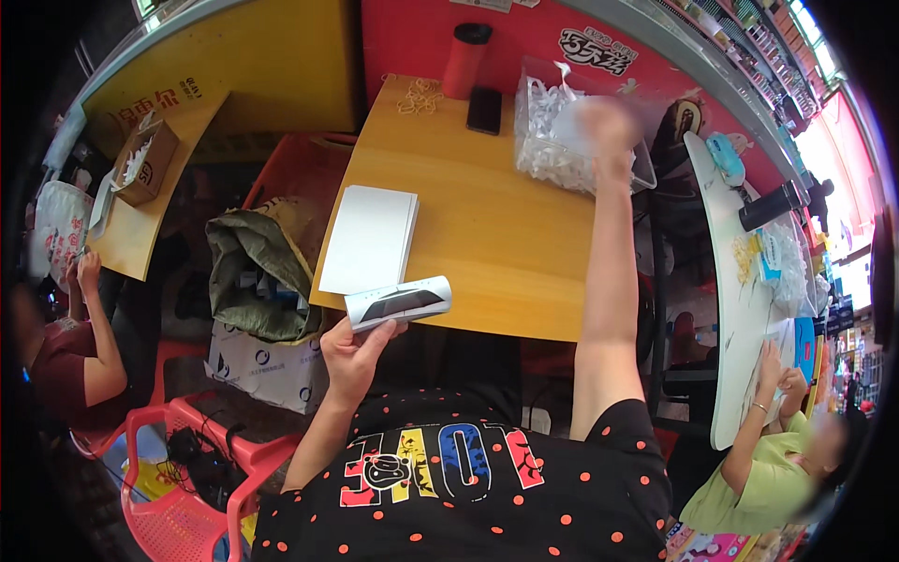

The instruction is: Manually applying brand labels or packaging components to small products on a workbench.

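Note:
My left hand [358,354] is closed on a curled white leaflet [397,300] with a dark picture on it, just above the table's near edge. Behind the leaflet lies a neat stack of white sheets [368,239] on the wooden table [496,253]. My right arm stretches to the far right corner. There my right hand [611,129] is over a clear plastic box [644,174] filled with small white strips [548,117]. Motion smears that hand, so its fingers and anything in them cannot be made out.
A red tumbler [465,61], a black phone [484,110] and rubber bands [421,96] are at the table's back. An open sack [257,267] stands left beside a red plastic chair [187,468]. People sit at side tables, one in maroon [103,361], one in light green [763,473].

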Demonstrator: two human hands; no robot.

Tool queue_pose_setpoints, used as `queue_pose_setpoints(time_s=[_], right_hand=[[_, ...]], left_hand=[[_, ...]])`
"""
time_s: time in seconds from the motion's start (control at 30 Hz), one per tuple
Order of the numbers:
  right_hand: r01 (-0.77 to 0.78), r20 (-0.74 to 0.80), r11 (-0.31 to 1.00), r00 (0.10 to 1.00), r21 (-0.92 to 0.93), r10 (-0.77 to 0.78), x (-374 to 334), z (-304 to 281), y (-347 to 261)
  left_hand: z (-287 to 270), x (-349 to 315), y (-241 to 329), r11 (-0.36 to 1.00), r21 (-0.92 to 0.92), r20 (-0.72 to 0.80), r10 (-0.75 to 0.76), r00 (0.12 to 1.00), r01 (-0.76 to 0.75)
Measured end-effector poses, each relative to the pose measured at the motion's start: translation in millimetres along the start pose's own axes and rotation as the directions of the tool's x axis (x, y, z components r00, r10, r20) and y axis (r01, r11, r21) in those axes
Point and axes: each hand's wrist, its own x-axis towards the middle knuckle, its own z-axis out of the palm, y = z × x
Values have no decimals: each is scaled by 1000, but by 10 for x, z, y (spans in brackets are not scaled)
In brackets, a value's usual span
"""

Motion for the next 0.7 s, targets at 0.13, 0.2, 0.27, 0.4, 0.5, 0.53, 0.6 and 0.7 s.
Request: queue_pose_setpoints(time_s=[0.13, 0.2, 0.27, 0.4, 0.5, 0.53, 0.6, 0.7], right_hand=[[202, 186, 727, 977, -656, -104, 467, 166, 845], [286, 75, 762, 951, -581, -299, 273, 191, 732], [261, -42, 823, 945, -504, -325, -34, 200, 249], [167, 52, 976, 986, -137, -161, -1093, 233, -439], [-36, 311, 977, 950, 212, -33, -1893, 262, -645], [-101, 382, 951, 924, 293, -20, -2104, 302, -674], [-138, 389, 892, 920, 430, -45, -2401, 427, -751], [-151, 403, 904, 915, 401, -26, -2555, 517, -779]], left_hand=[[-110, -30, 37, 1000, -13, -20, -28, 999, 28], [-164, -26, 78, 999, 13, -58, -36, 998, 37], [-209, -35, 92, 996, -12, -108, -84, 991, 83], [-217, 108, 72, 960, -203, -148, -222, 964, 190], [-189, 224, 6, 922, -319, -101, -262, 960, 218], [-171, 251, -6, 918, -330, -98, -265, 959, 220], [-137, 269, -24, 912, -343, -92, -273, 958, 227], [-85, 257, -21, 927, -307, -86, -253, 964, 216]])
